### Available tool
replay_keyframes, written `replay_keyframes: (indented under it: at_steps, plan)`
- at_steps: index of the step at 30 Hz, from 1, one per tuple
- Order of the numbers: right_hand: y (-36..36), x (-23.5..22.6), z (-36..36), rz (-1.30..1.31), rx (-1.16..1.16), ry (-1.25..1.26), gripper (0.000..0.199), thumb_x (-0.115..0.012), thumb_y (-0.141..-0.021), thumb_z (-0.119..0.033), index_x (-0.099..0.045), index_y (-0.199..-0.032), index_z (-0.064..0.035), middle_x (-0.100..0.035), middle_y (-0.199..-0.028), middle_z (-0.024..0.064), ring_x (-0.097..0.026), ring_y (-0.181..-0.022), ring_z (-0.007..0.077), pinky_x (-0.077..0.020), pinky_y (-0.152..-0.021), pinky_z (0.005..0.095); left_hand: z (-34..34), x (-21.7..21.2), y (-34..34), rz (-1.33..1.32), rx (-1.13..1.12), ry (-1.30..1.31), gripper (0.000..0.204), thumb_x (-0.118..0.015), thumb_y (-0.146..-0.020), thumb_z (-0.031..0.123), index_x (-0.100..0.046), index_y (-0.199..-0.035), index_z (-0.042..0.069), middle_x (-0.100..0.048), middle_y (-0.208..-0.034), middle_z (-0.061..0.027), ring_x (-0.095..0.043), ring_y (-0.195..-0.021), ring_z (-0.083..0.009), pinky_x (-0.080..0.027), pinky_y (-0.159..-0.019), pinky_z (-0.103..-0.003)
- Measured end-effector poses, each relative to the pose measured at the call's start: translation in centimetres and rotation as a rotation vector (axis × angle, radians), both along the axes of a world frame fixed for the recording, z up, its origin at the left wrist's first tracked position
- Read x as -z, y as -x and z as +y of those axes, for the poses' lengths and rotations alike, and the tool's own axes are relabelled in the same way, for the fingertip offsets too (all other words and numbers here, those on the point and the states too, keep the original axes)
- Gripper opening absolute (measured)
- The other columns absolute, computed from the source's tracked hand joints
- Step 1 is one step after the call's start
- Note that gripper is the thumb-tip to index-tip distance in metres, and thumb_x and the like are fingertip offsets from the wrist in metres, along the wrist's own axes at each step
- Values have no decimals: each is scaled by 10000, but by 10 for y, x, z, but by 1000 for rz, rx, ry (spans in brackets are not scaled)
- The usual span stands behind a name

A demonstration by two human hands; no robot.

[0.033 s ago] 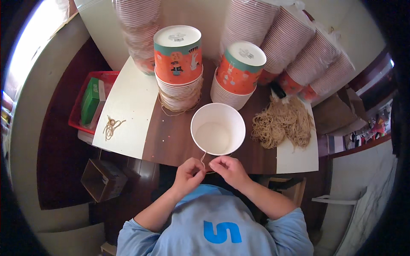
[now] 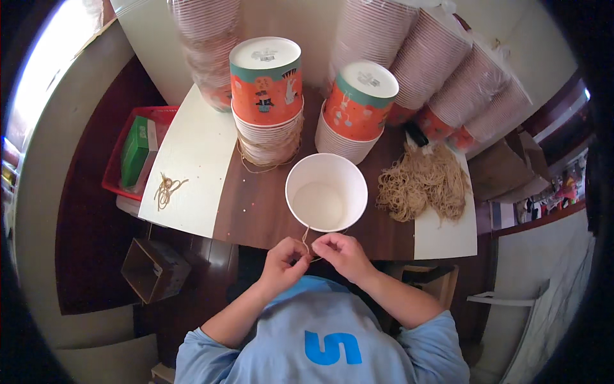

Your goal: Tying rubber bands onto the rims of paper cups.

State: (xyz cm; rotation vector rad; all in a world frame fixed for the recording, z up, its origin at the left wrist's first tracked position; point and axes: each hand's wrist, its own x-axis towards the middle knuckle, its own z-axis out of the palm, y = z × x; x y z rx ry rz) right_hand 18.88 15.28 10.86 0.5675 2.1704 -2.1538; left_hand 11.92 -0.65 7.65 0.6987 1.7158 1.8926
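Note:
A white paper cup [image 2: 326,192] stands upright near the front edge of the brown table [image 2: 256,205], its open mouth facing up. A thin tan string [image 2: 306,240] runs from the cup's near rim down to my hands. My left hand [image 2: 283,262] and my right hand [image 2: 340,252] meet just below the cup, both pinching the string between fingertips. A heap of tan strings [image 2: 422,182] lies to the right of the cup.
Two orange printed cup stacks [image 2: 266,96] [image 2: 358,109] stand behind the cup, with long bagged cup sleeves [image 2: 448,83] leaning at the back. A small string bundle [image 2: 166,189] lies on a cream sheet [image 2: 192,166]. A red tray [image 2: 137,153] and cardboard box [image 2: 153,269] sit left.
Nothing has visibly changed; both hands stay together on the string below the cup.

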Motion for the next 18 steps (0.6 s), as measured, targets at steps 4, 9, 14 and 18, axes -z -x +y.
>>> replay_keyframes:
  at_steps: [4, 9, 14, 18]
  plan:
    - [0, 0, -11, -47, -29, -199, 177, -639, -853, -152, -644, -936, 4, -665, -845, 54, -603, -793, 83, -498, -722, 250, 2, 0, -3, 333, -20, 119, 107, -633, -787, 15, -549, -853, 7, -565, -840, -54, -525, -636, -85, -426, -522, -226]
    - [-1, 4, -5, 22, -53, -275, 149, -649, -834, -122, -649, -914, 3, -669, -836, 61, -606, -771, 91, -500, -695, 253, -4, -1, -6, 62, -46, 195, 232, -638, -771, 4, -533, -978, 19, -545, -804, -58, -509, -589, -94, -408, -507, -225]
    - [-1, 2, -5, 93, -99, -313, 132, -649, -822, -105, -652, -902, 1, -667, -829, 74, -610, -751, 113, -494, -674, 263, 4, -16, 7, 483, -35, 199, 345, -629, -739, -9, -544, -1069, 47, -538, -789, -94, -576, -614, -216, -472, -531, -296]
    - [6, -7, -2, 129, -94, -356, 122, -644, -812, -107, -651, -876, -3, -659, -827, 106, -623, -744, 166, -494, -666, 295, 3, -6, 10, 598, -9, 325, 394, -643, -709, 4, -554, -1089, 57, -552, -823, -116, -612, -685, -274, -515, -585, -330]
